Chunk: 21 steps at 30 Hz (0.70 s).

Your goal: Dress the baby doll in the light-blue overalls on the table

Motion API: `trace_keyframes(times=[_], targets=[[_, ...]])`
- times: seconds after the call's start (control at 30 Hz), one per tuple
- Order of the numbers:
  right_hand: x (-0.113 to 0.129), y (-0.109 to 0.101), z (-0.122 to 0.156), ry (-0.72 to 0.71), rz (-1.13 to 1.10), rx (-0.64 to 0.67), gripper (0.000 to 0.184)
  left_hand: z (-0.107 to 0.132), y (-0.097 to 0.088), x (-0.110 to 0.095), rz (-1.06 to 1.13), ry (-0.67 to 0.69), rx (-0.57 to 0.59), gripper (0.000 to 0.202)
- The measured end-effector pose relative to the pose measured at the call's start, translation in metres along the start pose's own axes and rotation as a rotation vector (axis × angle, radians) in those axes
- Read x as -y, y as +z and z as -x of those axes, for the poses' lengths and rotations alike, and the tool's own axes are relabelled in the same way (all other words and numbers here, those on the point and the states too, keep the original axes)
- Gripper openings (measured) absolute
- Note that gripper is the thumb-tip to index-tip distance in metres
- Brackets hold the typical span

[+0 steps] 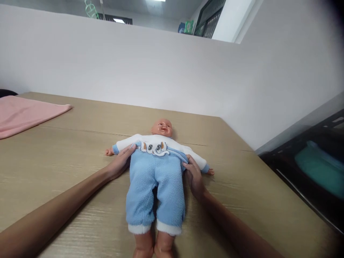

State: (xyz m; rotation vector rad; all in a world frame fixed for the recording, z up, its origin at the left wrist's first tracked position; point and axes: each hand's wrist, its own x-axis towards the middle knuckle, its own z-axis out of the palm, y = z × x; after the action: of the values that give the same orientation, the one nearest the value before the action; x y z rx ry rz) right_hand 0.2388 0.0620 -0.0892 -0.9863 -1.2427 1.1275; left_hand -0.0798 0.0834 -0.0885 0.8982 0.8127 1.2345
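Observation:
A baby doll [162,128] lies on its back on the table, head away from me and bare feet toward me. It wears a white top [137,137] with blue cuffs and fuzzy blue pants [156,172] with white hems. An animal face with eyes and ears [156,147] decorates the front at the waist. My left hand [123,161] is closed at the left side of the waistband, the thumb hidden. On the other side, my right hand [194,175] pinches the blue waistband, which is stretched outward there.
A pink cloth [25,113] lies on the wooden table [88,122] at the far left. A pale wall [120,68] rises behind the table. Beyond the right edge is a dark surface with a teal item [321,172].

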Motion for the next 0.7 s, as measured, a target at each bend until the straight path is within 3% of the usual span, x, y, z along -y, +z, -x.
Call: trace_keyframes(times=[0.2,0.37,0.6,0.7], targets=[[-0.002,0.002,-0.014,0.076,-0.121,-0.012,0.021,-0.002,-0.007,0.0,-0.029,0.007,0.114,0.056],[-0.011,0.005,-0.028,0.18,-0.183,0.009,0.038,-0.001,-0.01,0.004,-0.158,0.073,0.089,0.044],[-0.003,0.006,-0.023,0.133,-0.131,-0.038,0.041,0.0,-0.003,-0.001,-0.009,0.074,0.102,0.043],[0.002,0.005,-0.021,0.099,-0.079,-0.041,0.044,0.001,-0.003,-0.004,-0.028,0.137,0.05,0.04]])
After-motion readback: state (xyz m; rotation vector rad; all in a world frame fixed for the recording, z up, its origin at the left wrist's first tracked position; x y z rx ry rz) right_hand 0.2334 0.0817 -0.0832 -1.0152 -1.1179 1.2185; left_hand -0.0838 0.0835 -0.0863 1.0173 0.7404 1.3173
